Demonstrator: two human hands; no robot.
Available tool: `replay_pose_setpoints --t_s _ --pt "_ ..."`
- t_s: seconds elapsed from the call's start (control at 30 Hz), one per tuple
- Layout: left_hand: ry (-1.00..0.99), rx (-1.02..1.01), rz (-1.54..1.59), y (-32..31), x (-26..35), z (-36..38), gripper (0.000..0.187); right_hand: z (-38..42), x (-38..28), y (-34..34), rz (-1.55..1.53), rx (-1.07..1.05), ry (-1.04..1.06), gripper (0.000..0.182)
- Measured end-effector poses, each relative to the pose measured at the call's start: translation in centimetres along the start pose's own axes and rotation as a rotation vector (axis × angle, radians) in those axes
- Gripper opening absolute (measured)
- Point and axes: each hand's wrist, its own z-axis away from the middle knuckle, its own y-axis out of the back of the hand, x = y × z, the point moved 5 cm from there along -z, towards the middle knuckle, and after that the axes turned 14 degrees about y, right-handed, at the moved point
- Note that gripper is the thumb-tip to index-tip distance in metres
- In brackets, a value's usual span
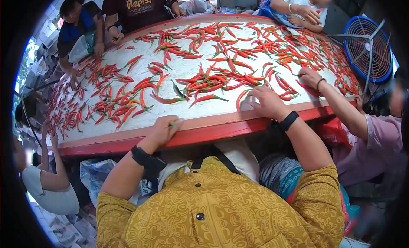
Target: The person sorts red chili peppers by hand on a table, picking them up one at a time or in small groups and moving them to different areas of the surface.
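Red chili peppers [208,84] with green stems lie scattered over a white table top [183,113] with a red edge. My left hand [164,131] is at the near edge, its fingers curled round a small green piece that looks like a stem. To the right, my right hand [267,103] reaches over the table with its fingers apart, beside a curved red pepper [242,99]; nothing shows in its grasp. A dark green pepper [177,89] lies among the red ones in front of me.
Co-workers' hands reach over the table: one hand [311,77] close right of mine, others at the far side and left. A blue-rimmed fan [367,47] stands at the right end. Plastic bags [94,175] hang below the near edge.
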Motion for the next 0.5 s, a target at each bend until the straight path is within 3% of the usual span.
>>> replay_pose_setpoints --t_s 0.03,0.07,0.1,0.13,0.17,0.23,0.37,0.43,0.5 --pt "-0.116 -0.028 -0.054 -1.5 1.2 -0.7 0.024 -0.1 -0.3 0.9 0.004 -0.007 0.006 0.023" --pt "-0.115 -0.022 -0.047 -2.6 1.8 -1.9 0.024 0.1 -0.2 1.3 -0.016 -0.165 -0.134 0.023" --pt "-0.299 0.086 -0.15 -3.3 3.2 -3.0 0.02 0.7 0.2 1.4 -0.035 -0.32 -0.275 0.025" --pt "-0.483 0.195 -0.255 -4.0 4.5 -3.6 0.018 1.5 0.3 1.8 -0.007 -0.277 -0.241 0.029" --pt "-0.482 0.199 -0.251 -4.6 5.0 -4.3 0.018 2.2 0.7 2.2 -0.004 -0.28 -0.237 0.029" --pt "-0.427 0.379 -0.362 -5.3 5.8 -5.4 0.018 4.4 2.3 2.4 0.079 -0.486 -0.382 0.028" --pt "-0.299 0.433 -0.18 -6.2 7.0 -5.4 0.015 7.3 6.7 3.1 0.053 -0.445 -0.403 0.026" --pt "-0.274 0.347 -0.049 -7.1 8.6 -5.2 0.014 7.9 7.5 3.9 0.158 -0.178 -0.163 0.024" --pt "-0.217 0.031 -0.09 -9.7 9.7 -5.6 0.015 8.2 8.4 4.5 0.083 -0.149 -0.157 0.026"
